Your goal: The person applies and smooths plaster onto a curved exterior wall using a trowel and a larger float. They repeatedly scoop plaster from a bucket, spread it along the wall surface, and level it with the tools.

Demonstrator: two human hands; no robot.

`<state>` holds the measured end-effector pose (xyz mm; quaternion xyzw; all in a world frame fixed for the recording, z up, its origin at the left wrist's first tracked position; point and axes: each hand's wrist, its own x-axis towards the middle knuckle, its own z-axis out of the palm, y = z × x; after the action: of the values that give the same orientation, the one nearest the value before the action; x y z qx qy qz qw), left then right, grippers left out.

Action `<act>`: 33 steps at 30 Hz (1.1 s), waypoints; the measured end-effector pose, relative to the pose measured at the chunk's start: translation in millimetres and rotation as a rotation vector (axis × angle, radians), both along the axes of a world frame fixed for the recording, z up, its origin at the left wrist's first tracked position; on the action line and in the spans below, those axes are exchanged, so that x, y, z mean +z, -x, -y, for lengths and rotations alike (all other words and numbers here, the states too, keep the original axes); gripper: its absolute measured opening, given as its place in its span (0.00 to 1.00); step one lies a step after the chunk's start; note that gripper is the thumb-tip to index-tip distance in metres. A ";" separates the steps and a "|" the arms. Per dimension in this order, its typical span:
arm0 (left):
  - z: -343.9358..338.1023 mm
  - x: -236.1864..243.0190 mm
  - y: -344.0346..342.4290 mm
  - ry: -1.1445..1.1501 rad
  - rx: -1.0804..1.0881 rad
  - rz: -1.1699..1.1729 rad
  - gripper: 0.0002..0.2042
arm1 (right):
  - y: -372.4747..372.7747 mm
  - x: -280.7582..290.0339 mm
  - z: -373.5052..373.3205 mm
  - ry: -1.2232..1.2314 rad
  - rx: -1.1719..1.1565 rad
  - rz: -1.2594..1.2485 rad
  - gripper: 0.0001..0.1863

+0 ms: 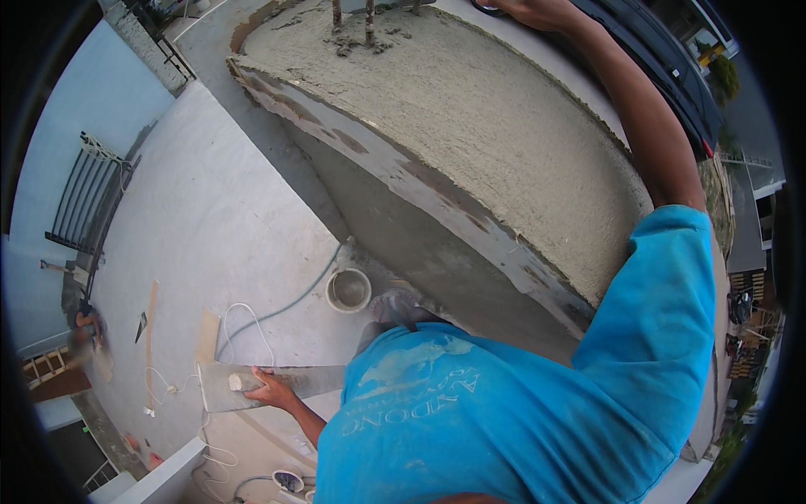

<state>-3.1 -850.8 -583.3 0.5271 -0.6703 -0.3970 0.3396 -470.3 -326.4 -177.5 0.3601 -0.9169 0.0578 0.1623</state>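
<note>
My left hand [273, 390] is closed round the thick round handle of a plastering float [217, 395], a long flat grey board held low at my left side. My right arm stretches up and across the raised ledge, and my right hand [537, 12] is at the top edge of the view, partly cut off. Its fingers are curled by a small dark object with a shiny edge, too little of which shows to name it. Below the arm, the ledge's top [470, 118] is coated in rough, damp-looking mortar. Its side wall [395, 172] is patchy grey.
A bucket [330, 296] stands at the wall's foot near my legs, beside a hose [302, 303]. White cables and wooden strips [149, 328] lie on the pale floor. Metal posts [369, 23] rise from the far ledge. A dark car [663, 63] is beyond; another person [88, 332] is far left.
</note>
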 end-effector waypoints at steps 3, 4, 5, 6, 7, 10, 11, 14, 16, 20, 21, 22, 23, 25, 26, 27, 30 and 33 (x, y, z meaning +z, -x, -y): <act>-3.4 2.2 3.2 0.003 -0.015 0.027 0.30 | -5.2 6.0 -9.2 0.104 -0.027 0.161 0.22; -4.2 2.7 4.6 0.013 -0.013 0.050 0.30 | -5.1 7.1 -10.4 0.122 -0.023 0.184 0.22; -4.8 3.3 6.4 0.015 -0.020 0.043 0.30 | -3.6 6.9 -10.1 0.142 -0.022 0.208 0.21; -5.4 3.6 7.8 0.018 -0.029 0.038 0.30 | -2.0 6.8 -9.2 0.110 0.000 0.151 0.21; -5.8 4.0 9.5 0.021 -0.040 0.036 0.31 | 0.0 5.9 -7.6 0.077 0.020 0.095 0.21; -7.5 4.0 12.1 0.025 -0.064 0.040 0.31 | 1.4 4.5 -3.1 0.051 0.021 0.060 0.21; -8.1 3.9 11.7 0.025 -0.063 0.048 0.31 | -0.5 5.0 -2.9 0.055 0.015 0.071 0.21; -9.1 2.6 8.4 0.021 -0.042 0.079 0.31 | -10.1 7.9 -4.4 0.044 -0.033 0.159 0.21; -8.6 1.2 6.6 0.029 -0.044 0.075 0.31 | -14.4 8.7 -4.7 0.078 -0.044 0.192 0.21; -6.0 -1.4 8.3 0.041 -0.066 0.077 0.29 | -12.6 5.1 -1.9 0.108 0.027 0.084 0.22; -5.8 -1.5 9.4 0.011 -0.047 0.070 0.29 | -11.5 4.4 -1.7 0.105 0.007 0.116 0.22; -5.8 -1.5 9.9 0.037 -0.066 0.048 0.29 | -10.7 3.3 -0.6 0.103 -0.012 0.148 0.22; -6.0 -1.0 10.3 0.037 -0.069 0.001 0.28 | -10.6 3.2 -0.4 0.100 -0.028 0.180 0.22; -6.8 0.4 9.7 0.048 -0.077 -0.020 0.28 | -13.9 4.1 0.6 0.098 -0.031 0.195 0.21; -7.2 1.2 9.2 0.059 -0.086 0.006 0.28 | -18.2 6.3 0.0 0.095 -0.032 0.205 0.21; -7.4 1.8 8.3 0.047 -0.098 -0.006 0.27 | -23.6 9.0 -0.5 0.112 -0.063 0.196 0.20; -6.5 2.1 7.3 0.043 -0.100 0.010 0.26 | -47.6 23.3 -4.9 0.178 -0.160 0.132 0.19; -3.4 -2.1 8.2 -0.010 -0.074 0.024 0.25 | -89.7 41.7 -17.8 0.234 -0.267 -0.040 0.17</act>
<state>-11.3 -847.4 -585.4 0.5084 -0.6914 -0.4063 0.3137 -380.6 -308.6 -135.7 0.2150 -0.9402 0.1347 0.2272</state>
